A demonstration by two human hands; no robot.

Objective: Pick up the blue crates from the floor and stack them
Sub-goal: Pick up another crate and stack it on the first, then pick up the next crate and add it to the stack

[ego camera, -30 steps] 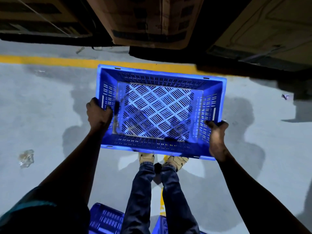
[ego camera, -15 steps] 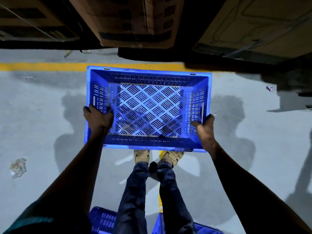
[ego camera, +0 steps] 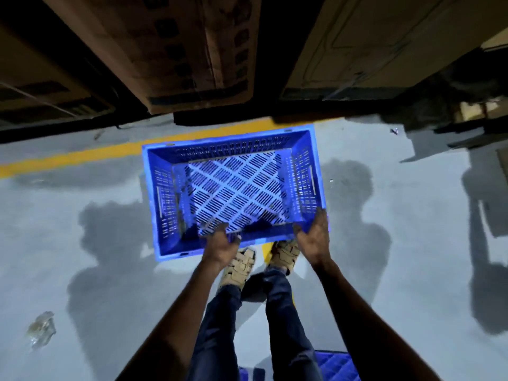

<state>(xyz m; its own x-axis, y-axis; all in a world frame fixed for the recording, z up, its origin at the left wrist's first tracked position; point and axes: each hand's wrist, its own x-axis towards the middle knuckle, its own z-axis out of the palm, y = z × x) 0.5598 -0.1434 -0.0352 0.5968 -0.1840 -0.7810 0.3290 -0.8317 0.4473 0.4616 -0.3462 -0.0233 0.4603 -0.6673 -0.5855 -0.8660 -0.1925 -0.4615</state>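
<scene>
Blue slotted crate (ego camera: 233, 193) held at its near side by both hands, above the grey floor (ego camera: 82, 257).

The left hand (ego camera: 221, 247) grips the near wall of the crate near its middle, fingers curled over the rim into the interior. The right hand (ego camera: 314, 237) holds the near right corner, fingers wrapped round the rim and corner wall. The crate is open side up, its lattice base visible, and sits in front of the person's sandalled feet (ego camera: 261, 261). A yellow floor line (ego camera: 82, 156) runs behind it, before the cardboard boxes (ego camera: 170, 50) at the top of view. A further blue crate (ego camera: 336, 365) shows at the bottom edge. A crumpled clear wrapper (ego camera: 41, 328) lies on the floor at the left.
</scene>
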